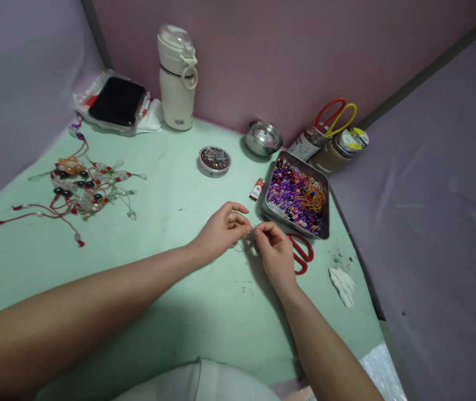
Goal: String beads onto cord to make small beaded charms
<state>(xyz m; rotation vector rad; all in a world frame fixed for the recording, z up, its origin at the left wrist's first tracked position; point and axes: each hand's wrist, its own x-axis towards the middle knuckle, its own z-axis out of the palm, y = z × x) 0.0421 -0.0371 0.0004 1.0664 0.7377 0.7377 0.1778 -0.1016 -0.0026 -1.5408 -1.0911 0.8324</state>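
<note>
Over the middle of the table my left hand [225, 230] and my right hand [275, 250] nearly meet at the fingertips. Both are closed in a pinch on a thin greenish cord [239, 248], whose loose loop hangs below the left fingers. Whatever else sits between the fingertips is too small to make out. Beside my right hand lie red-handled scissors [308, 257], their blades hidden behind the hand. Just beyond it stands a metal tray [325, 227] filled with purple, red, clear and black beads and tangled orange thread.
At left lie beaded cord ornaments [81, 192]. Along the back are a phone [117, 101] on a packet, a white bottle [177, 92], a steel bowl [263, 139] and two jars [338, 153]. Nearer are a round tin [215, 160], a small bottle [257, 189] and crumpled tissue [342, 286].
</note>
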